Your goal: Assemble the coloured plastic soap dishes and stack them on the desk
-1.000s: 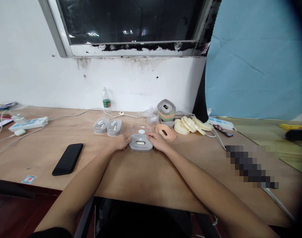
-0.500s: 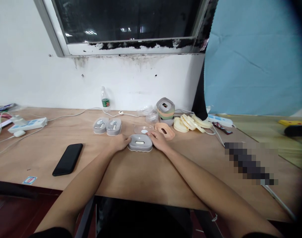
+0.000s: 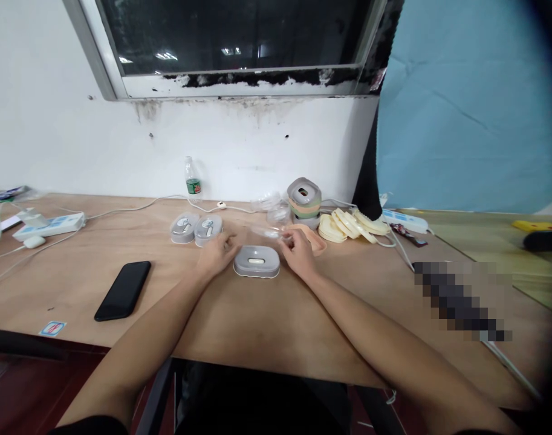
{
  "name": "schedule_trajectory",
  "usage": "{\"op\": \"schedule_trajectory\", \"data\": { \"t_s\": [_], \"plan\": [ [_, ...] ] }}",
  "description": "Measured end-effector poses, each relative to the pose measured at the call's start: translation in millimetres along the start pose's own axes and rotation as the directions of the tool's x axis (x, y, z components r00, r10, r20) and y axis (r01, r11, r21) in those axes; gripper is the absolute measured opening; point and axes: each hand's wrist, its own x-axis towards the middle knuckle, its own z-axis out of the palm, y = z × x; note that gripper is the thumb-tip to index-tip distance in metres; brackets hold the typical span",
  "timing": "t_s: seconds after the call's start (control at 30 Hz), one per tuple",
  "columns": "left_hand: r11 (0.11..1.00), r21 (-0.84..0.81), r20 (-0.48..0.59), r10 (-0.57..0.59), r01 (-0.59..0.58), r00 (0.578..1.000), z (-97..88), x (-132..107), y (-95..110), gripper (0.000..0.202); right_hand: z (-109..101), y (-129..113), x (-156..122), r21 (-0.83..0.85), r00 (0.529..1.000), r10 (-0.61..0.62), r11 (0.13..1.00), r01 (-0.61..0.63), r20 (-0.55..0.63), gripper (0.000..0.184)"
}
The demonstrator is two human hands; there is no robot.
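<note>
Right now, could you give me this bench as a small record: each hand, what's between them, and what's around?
Left hand: near the gray container; nothing visible in its grip
Right hand: pinching a clear plastic lid, blurred
Between hands: gray container, pale oblong piece at its center
Left: two lidded gray containers, black smartphone
Right: peach slotted piece, cream discs
Back: green-labeled bottle

"What clothing reaches your end?"
"I see broad, plain black fabric [image 3: 262, 405] across the body. Left of it, a black cloth sleeve [image 3: 92, 426]; right of it, a sliver of matching black sleeve [image 3: 473, 432]. Left hand [image 3: 216, 254] and right hand [image 3: 298, 254] are bare."
</note>
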Motion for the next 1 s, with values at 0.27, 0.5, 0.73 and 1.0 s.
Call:
{"op": "schedule_trajectory", "data": {
  "t_s": [0.27, 0.5, 0.73, 1.0],
  "plan": [
    [0.967, -0.129, -0.146, 0.202, -0.221, 0.968, -6.0, -4, 14, 0.048, -6, -21, -17, 0.144, 0.995, -0.101, 0.984, 0.102, -0.011, 0.035],
    [0.969, -0.233, -0.093, 0.066, -0.086, 0.993, -2.1, -5, 12, 0.041, 1, -20, -15, 0.304, 0.995, 0.098, 0.948, -0.094, 0.001, 0.042],
    [0.981, -0.183, 0.0, 0.06, -0.059, 0.998, -4.0, -5, 12, 0.054, 5, -21, -11, 0.303, 0.981, 0.16, 0.935, -0.185, 0.107, 0.041],
    [0.997, -0.061, 0.216, 0.057, -0.045, 0.975, 0.2, -4, 5, 0.045, 7, -13, -10, 0.209, 0.963, 0.098, 0.966, -0.152, 0.25, 0.034]
  ]
}}
